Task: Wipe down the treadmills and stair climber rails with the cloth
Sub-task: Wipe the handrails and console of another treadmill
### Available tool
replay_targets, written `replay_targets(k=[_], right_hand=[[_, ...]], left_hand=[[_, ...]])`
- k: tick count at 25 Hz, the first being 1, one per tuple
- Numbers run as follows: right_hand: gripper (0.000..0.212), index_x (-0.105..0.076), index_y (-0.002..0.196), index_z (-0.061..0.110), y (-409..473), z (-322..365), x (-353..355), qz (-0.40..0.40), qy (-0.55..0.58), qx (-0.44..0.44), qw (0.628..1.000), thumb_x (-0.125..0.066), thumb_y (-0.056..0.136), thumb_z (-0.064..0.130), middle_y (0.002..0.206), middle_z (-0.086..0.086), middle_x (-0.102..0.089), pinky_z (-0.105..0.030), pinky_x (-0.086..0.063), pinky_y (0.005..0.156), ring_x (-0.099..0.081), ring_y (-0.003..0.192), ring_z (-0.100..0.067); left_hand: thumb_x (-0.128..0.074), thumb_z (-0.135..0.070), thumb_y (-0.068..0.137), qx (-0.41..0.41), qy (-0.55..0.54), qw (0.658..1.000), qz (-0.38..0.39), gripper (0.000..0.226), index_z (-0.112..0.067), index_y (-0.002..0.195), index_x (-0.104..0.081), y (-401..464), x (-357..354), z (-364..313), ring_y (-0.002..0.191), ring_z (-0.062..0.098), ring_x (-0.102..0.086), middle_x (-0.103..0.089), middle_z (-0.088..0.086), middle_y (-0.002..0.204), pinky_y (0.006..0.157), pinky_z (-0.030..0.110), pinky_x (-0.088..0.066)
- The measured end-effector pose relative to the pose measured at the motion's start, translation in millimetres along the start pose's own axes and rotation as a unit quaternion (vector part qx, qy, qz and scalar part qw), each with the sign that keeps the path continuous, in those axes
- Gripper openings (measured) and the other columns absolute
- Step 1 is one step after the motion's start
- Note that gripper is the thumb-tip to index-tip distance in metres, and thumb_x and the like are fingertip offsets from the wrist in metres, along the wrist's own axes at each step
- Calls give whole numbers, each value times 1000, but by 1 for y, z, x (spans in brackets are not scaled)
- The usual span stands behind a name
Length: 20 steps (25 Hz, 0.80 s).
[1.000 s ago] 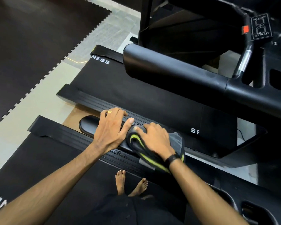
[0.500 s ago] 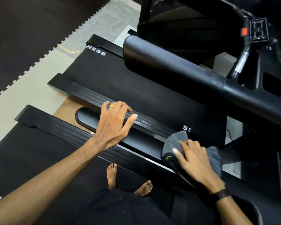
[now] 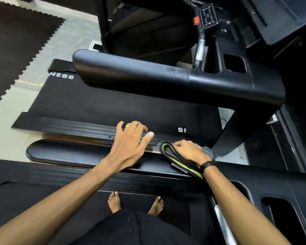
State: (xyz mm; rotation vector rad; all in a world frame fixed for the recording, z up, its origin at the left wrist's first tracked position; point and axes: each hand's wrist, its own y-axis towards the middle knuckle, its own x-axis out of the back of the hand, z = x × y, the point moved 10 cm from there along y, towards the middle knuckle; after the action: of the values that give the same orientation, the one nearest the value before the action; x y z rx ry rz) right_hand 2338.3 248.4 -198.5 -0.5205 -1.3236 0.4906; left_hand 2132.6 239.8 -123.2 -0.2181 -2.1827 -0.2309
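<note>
Right hand presses the folded grey cloth with yellow-green edging onto the padded black treadmill handrail. At nine o'clock of the cloth, left hand rests flat, fingers extended. Risk: loose folds hanging over the rail's edge could slip free mid-stroke.

cloth on near rail, hands beside

The grey cloth has a yellow-green stripe, the handrail is black, the floor mat dark brown.
</note>
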Motion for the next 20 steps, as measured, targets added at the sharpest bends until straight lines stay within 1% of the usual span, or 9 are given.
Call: replay_targets(k=[3,4,6,7,9,11,14,17,20], right_hand=[[61,-70,110,24,-50,-57,25,-180,-145,-63,971,-25,99,64,106,-9,-69,-43,-43,87,-59,103,-34],[62,-70,101,22,-68,-49,23,-224,-179,-64,956,-25,98,64,97,-9,-66,-44,-41,80,-57,94,-33],[57,-68,88,20,-83,-18,13,-272,-174,-50,945,-31,96,62,89,-7,-62,-44,-37,74,-54,85,-31],[54,-68,86,20,-77,2,8,-274,-162,-25,948,-33,95,62,89,-7,-62,-44,-36,74,-53,86,-30],[54,-66,91,23,-49,34,6,-222,-111,28,968,-31,95,65,97,-6,-64,-46,-37,80,-55,94,-30],[52,-62,88,27,-13,37,2,-103,-41,41,993,-29,95,67,110,-6,-68,-47,-37,90,-56,109,-32],[63,-66,96,23,12,-14,-10,35,15,-1,999,-29,92,73,123,-9,-68,-45,-41,99,-59,118,-32],[76,-71,108,21,-4,-103,14,17,-7,-76,997,-28,85,79,125,-11,-68,-39,-43,96,-61,118,-32],[60,-72,115,29,-43,-178,44,-108,-60,-155,980,-31,97,69,123,-10,-69,-41,-39,97,-58,119,-33]], left_hand=[[-17,-56,99,22,-16,999,-18,54,-21,106,-57,0,-5,0,105,15,-55,-57,-9,111,117,49,-17],[-18,-56,99,33,-21,999,-28,53,-22,105,-57,-1,-5,1,105,15,-55,-57,-10,110,117,50,-18],[-17,-56,99,45,-30,998,-26,52,-23,103,-57,-2,-10,0,104,14,-56,-57,-11,109,116,52,-19],[-17,-56,99,46,-33,998,-21,51,-24,102,-56,-1,-14,-2,103,13,-55,-57,-11,108,115,52,-19],[-17,-55,99,35,-35,999,-10,47,-26,101,-54,3,-22,-14,102,12,-54,-56,-12,106,116,52,-19],[-19,-54,99,17,-38,999,2,45,-27,99,-54,11,-31,-31,101,11,-53,-55,-13,105,116,51,-18],[-16,-57,99,-2,-30,999,25,50,-26,99,-54,20,-43,-44,99,10,-52,-55,-13,103,116,52,-17],[-12,-61,98,6,-28,999,36,55,-26,99,-55,23,-47,-45,99,10,-53,-56,-11,104,117,52,-17],[-14,-61,98,35,-26,998,45,55,-25,100,-56,20,-48,-33,100,13,-54,-58,-10,104,116,51,-18]])
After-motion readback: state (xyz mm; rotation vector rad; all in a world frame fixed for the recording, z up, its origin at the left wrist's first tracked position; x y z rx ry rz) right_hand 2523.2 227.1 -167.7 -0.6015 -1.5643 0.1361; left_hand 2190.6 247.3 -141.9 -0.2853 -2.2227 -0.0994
